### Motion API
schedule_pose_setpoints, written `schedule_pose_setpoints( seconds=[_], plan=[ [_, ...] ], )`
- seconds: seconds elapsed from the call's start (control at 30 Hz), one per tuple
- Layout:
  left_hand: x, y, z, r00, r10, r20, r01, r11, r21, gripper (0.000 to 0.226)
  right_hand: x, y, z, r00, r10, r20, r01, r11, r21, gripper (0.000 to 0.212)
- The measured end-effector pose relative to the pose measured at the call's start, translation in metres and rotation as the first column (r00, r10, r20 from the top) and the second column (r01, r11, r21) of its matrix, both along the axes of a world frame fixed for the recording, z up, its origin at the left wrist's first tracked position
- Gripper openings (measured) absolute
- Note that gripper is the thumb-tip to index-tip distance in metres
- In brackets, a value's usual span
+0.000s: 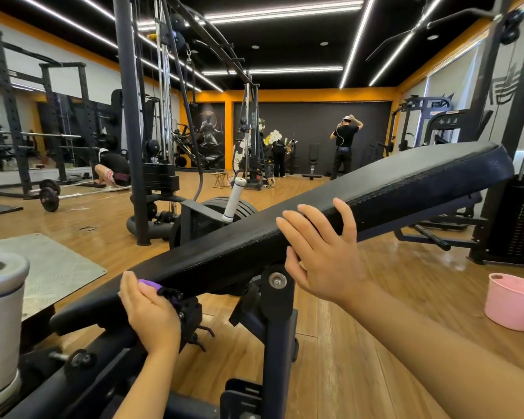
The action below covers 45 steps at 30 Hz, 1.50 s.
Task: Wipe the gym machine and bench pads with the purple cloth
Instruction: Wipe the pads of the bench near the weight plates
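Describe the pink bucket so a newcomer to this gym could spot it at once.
Start at the long black padded bench pad slanting across the middle of the view. Look past the right hand resting on its edge, down to the wooden floor on the right. There stands a small pink plastic bucket, the only pastel thing among black machine frames.

no legible text, labels or numbers

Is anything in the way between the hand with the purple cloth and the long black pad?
Nothing visible. The left hand already presses the purple cloth against the lower edge of the black bench pad. The right hand rests farther up the same pad.
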<state>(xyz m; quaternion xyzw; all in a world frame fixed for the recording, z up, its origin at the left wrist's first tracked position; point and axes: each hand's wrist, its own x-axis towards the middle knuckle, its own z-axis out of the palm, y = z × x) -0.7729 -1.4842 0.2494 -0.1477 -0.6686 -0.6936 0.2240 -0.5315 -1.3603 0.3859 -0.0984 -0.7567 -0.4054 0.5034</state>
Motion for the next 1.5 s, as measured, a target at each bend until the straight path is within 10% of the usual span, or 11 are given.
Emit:
schedule_pose_setpoints(
  seconds=[0.23,0.53,0.87,1.17,1.37,1.5],
  plan=[
    [0.006,0.001,-0.006,0.835,-0.158,-0.527,0.013,0.964,-0.267,0.048,-0.009,0.001,-0.004,0.994,0.051,-0.096,-0.052,0.999,-0.003,0.035],
    [-0.023,-0.013,-0.031,0.984,-0.06,-0.165,0.031,0.984,-0.174,0.051,-0.014,0.005,-0.006,0.982,0.113,-0.15,-0.11,0.994,0.029,0.034],
    [0.04,0.031,0.017,0.548,-0.156,-0.822,-0.113,0.96,-0.257,0.047,-0.021,0.009,-0.009,0.968,0.151,-0.198,-0.143,0.988,0.057,0.034],
    [-0.003,0.006,-0.017,0.907,-0.016,-0.422,-0.07,0.98,-0.187,0.052,-0.016,0.006,-0.011,0.98,0.11,-0.168,-0.111,0.994,0.007,0.035],
    [0.046,0.019,0.025,0.787,-0.123,-0.604,0.041,0.988,-0.148,0.053,-0.021,0.011,-0.011,0.98,0.096,-0.175,-0.093,0.995,0.023,0.035],
    [0.089,0.036,0.07,0.526,-0.278,-0.803,0.099,0.959,-0.267,0.047,-0.017,0.009,-0.011,0.988,0.059,-0.145,-0.058,0.998,0.01,0.037]
  ],
)
